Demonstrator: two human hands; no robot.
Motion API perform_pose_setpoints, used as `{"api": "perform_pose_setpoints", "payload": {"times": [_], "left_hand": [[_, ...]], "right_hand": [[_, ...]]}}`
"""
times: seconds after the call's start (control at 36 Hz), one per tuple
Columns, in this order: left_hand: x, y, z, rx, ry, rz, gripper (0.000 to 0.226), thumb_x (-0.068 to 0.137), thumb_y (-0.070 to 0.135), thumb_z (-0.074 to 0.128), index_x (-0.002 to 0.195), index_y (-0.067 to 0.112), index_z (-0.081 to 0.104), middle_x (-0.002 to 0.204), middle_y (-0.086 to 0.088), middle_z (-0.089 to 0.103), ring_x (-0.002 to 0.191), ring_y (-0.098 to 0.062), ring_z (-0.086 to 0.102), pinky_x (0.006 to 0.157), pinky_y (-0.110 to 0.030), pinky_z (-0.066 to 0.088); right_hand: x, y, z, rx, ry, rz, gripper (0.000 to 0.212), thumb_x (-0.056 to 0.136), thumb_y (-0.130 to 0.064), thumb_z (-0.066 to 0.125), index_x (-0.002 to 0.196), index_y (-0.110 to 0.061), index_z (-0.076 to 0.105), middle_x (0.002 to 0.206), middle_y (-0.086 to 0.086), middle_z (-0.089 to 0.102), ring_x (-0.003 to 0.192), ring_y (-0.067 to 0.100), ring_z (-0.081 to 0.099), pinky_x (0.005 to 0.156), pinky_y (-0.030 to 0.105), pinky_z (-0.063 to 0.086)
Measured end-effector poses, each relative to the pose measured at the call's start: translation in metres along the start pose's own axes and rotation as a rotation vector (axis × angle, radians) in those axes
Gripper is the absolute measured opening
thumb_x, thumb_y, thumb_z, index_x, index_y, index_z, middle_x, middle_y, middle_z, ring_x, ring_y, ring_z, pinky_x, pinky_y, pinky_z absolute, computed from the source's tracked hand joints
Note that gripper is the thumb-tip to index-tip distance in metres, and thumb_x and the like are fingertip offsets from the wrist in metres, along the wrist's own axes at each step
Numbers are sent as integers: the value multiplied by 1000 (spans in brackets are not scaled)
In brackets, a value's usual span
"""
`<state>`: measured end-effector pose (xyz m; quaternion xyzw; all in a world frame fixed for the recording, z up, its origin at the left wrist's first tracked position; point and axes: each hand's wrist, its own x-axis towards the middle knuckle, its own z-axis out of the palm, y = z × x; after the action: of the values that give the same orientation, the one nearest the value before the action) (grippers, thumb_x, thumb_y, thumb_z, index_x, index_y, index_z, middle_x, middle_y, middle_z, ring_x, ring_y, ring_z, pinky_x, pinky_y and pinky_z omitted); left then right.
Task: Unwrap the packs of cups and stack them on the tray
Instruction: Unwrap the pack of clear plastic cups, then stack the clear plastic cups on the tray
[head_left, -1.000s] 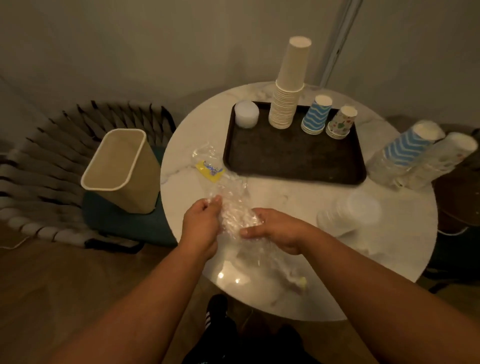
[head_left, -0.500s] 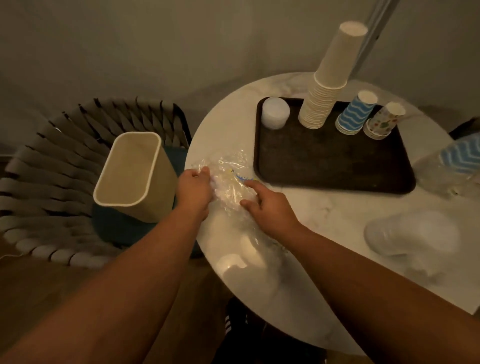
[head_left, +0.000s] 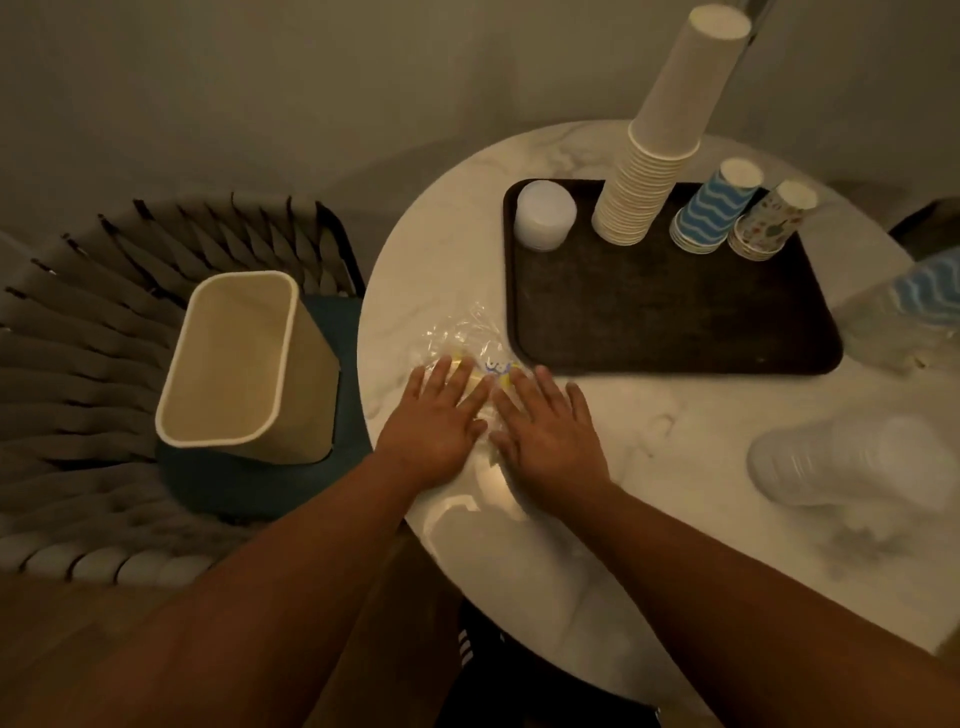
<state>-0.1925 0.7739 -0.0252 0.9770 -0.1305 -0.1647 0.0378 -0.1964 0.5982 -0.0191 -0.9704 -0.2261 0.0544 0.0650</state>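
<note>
My left hand and my right hand lie flat, fingers straight, pressing a crumpled clear plastic wrapper with a yellow label onto the marble table, just left of the dark tray. On the tray stand a short stack of clear cups, a tall stack of plain white paper cups, a blue wavy stack and a patterned stack. A wrapped pack of clear cups lies at the right, and a wrapped blue wavy pack lies at the right edge.
A cream waste bin leans on a dark woven chair left of the round table. The table's near edge runs under my forearms. A grey wall stands behind.
My hands have gone from gripping and crumpling the wrapper to pressing it flat with straight fingers. The view has swung left and down.
</note>
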Motion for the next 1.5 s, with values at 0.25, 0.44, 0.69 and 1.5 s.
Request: {"api": "perform_pose_setpoints", "payload": {"times": [0.25, 0.44, 0.69, 1.5], "left_hand": [[4, -10, 5, 73, -26, 0, 77, 79, 67, -18, 151, 41, -17, 161, -3, -24, 147, -29, -25, 116, -59, -10], [5, -5, -8, 113, -85, -12, 68, 94, 68, 9, 152, 39, -13, 161, -4, -23, 147, -31, -23, 115, -62, -9], [-20, 15, -29, 89, -64, 16, 77, 91, 74, 14, 155, 35, -2, 164, -6, -10, 150, -30, -14, 119, -52, -10], [48, 327, -82, -1080, 17, -71, 70, 83, 57, 65, 144, 32, 42, 142, 7, 48, 122, -13, 48, 100, -31, 40]], "right_hand": [[-15, 16, 12, -52, -265, 12, 72, 85, -54, -13, 152, -28, -12, 161, 1, -19, 145, 24, -25, 116, 50, -14], [-13, 13, 2, -22, -283, 39, 57, 101, -51, 8, 153, -34, -9, 162, -2, -17, 146, 24, -23, 115, 53, -16], [-73, 33, -46, 270, 45, 30, 62, 97, -55, 20, 151, -25, 28, 156, 1, 32, 145, 20, 23, 119, 38, 10], [-193, 290, -29, 593, 94, 486, 89, 65, -62, 67, 138, -16, 46, 124, 4, 56, 112, 23, 52, 97, 36, 42]]}}
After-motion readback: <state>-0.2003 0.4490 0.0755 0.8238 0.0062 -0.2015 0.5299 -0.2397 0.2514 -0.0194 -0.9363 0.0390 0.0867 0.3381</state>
